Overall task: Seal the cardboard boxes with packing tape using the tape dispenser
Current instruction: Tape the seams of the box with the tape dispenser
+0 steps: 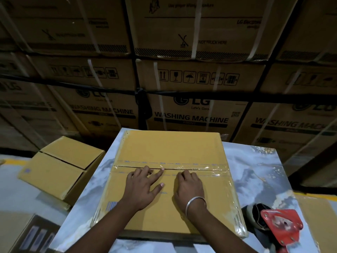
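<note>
Both hands lie flat on the cardboard box on the desk, holding nothing. Left hand and right hand sit side by side, fingertips pressing the tape strip over the centre seam. Tape dispenser rests right of the right hand, untouched.

On the table: a box in the middle, both hands on top, left hand beside right hand. Tape dispenser to the right. Another box to the left. Big boxes stacked behind.
</note>
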`<state>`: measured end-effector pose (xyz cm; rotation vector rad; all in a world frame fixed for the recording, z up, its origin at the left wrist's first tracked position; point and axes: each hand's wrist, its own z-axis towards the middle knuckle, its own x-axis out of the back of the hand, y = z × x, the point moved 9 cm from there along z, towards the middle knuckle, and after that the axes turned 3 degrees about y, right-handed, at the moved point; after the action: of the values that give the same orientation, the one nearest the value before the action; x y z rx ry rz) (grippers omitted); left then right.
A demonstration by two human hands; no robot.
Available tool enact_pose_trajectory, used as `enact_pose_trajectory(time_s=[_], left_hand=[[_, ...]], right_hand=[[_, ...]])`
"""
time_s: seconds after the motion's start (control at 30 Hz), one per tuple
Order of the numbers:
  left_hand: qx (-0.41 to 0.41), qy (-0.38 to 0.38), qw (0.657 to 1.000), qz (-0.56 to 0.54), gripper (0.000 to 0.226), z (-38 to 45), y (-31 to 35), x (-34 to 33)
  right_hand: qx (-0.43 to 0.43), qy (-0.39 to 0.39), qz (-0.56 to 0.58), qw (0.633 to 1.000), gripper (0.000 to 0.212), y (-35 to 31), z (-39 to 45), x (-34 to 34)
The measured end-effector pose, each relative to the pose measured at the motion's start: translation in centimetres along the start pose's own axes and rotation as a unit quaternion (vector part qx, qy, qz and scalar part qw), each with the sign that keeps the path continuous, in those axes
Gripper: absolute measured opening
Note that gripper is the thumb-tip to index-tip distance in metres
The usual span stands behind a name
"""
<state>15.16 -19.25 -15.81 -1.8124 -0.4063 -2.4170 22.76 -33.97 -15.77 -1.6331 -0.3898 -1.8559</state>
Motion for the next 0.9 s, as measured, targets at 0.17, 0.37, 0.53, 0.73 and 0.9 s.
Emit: enact_pose_trajectory(time_s=[0.17,0.37,0.53,0.73,0.9], left_hand=[[0.012,-0.009,1.0,0.01,0.052,0.0,-0.1,-0.2],[0.019,-0.008,1.0,0.011,0.052,0.0,-0.4,-0.2],[0.013,0.006,1.0,0.003,0.052,0.1,-0.5,-0.5],[0.005,0.004,0.999,-0.032,0.051,0.2,-0.8,-0.6],[0.028,-0.012,0.997,-0.069,0.054,0.2,-1.1,-0.5]], right_hand=[[0.011,-0.007,-0.024,1.0,0.052,-0.7,0.0,-0.1],[0.003,0.013,0.009,1.0,0.04,1.2,-0.7,0.9],[-0.077,0.015,0.017,0.997,0.038,6.0,-1.5,2.2],[-0.177,0.053,0.013,0.983,0.031,11.4,-2.9,4.3],[-0.252,0.028,-0.008,0.967,0.048,12.7,-2.6,4.2]])
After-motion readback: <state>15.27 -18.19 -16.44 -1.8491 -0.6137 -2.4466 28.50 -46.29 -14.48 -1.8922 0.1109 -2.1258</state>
